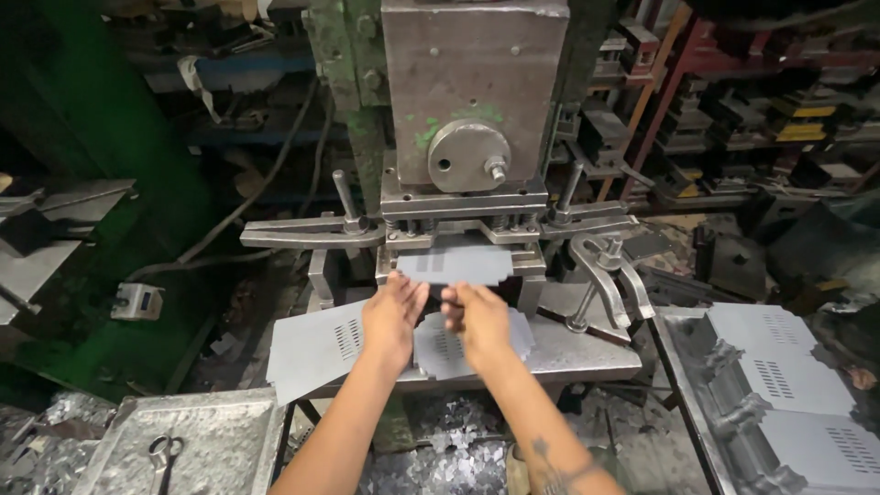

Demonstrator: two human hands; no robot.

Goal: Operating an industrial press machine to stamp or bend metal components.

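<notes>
My left hand (392,316) and my right hand (477,316) together hold a flat grey metal sheet (454,265) with notched edges and a slotted patch, its far part lying in the die opening of a heavy press (472,92). Under my right hand lies another slotted sheet (438,353) on the press bed (587,353). A further sheet (316,346) rests on the bed to the left of my left hand, hanging over the bed's front-left edge.
A stack of slotted sheets (788,385) fills a tray at right. Left front is a metal tray (211,445) with scissors (163,454). Clamps (605,275) sit beside the die; scrap cuttings (440,463) litter the floor; racks of tooling (733,110) stand behind.
</notes>
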